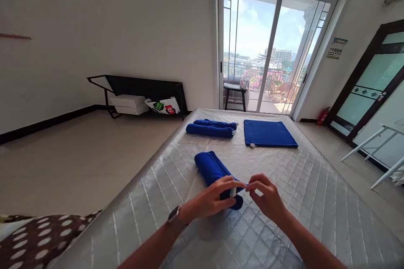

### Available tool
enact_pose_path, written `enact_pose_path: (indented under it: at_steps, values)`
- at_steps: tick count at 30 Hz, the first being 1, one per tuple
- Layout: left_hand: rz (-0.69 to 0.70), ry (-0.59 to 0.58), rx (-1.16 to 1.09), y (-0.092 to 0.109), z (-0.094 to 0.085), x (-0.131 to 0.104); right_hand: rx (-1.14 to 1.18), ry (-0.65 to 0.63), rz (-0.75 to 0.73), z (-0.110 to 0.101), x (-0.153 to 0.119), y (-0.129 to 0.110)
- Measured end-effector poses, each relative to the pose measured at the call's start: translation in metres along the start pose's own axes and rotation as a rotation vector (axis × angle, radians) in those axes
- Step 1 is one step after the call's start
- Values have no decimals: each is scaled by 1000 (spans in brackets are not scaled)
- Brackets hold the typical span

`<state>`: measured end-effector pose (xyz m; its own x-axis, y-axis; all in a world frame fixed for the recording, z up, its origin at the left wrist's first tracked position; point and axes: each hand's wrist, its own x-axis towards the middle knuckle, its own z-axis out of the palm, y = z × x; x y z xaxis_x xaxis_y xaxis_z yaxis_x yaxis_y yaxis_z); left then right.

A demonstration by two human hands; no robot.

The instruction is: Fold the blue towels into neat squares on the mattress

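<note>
Looked like mid edge-straightening: my right hand (264, 195) pinched a corner of the soft blue rolled cloth (210, 169) on the silver quilted mattress (303, 193), left hand (217, 195) draped across it, grip unclear; next move seemed to call for laying that corner flat, with room rightward and the mattress's left edge closer.

From my corner, the single view comes off the person's own head, facing forward and down over the quilted mattress (284, 185). The left hand (214, 195) and right hand (267, 197) sit close, low of centre; the sliding glass door (272, 38) stands well beyond. It reaches wide, taking in a wall (151, 21) leftward and a dark-framed door (372, 80) rightward.
</note>
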<state>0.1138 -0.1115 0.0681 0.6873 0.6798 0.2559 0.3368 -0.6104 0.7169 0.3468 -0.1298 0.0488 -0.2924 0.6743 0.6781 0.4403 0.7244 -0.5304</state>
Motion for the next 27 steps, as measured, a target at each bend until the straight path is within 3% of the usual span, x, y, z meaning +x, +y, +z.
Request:
enact_pose_path:
  at_steps: [7, 12, 16, 22, 27]
  values:
    - [-31, 76, 60, -9, -5, 2, -37, 107, 47, -7, 5, 8]
    - [-33, 174, 183, -21, -14, -1, -101, 187, 57, -28, 10, 25]
    - [-64, 322, 309, -38, -40, -9, -213, 347, 141, -56, 14, 43]
    - [-255, 625, 373, -63, -94, -30, -348, 652, 214, -104, 15, 53]
    - [-364, 892, 359, -51, -124, -53, -550, 861, 209, -164, -3, 39]
